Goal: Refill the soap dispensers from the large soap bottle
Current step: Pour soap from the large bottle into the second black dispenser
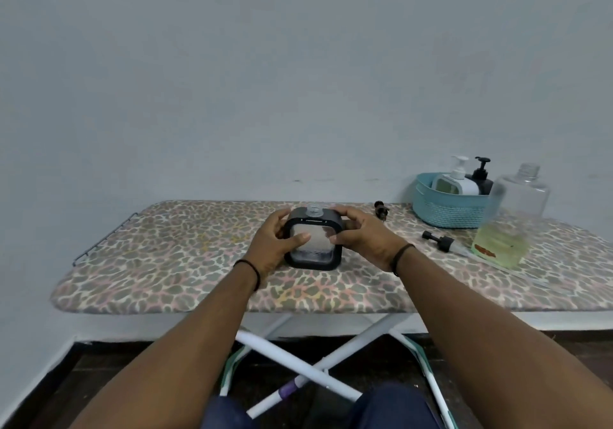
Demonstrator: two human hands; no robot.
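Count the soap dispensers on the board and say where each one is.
3. A black dispenser with its pump off stands mid-board, held between the left hand and right hand. A white one and a black one stand in the blue basket.

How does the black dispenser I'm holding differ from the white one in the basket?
The black dispenser has no pump on, its neck open at the top; the white dispenser has its pump fitted. The black one stands on the ironing board, gripped by the left hand and right hand; the white one sits untouched in the teal basket. Both are squarish with a clear window.
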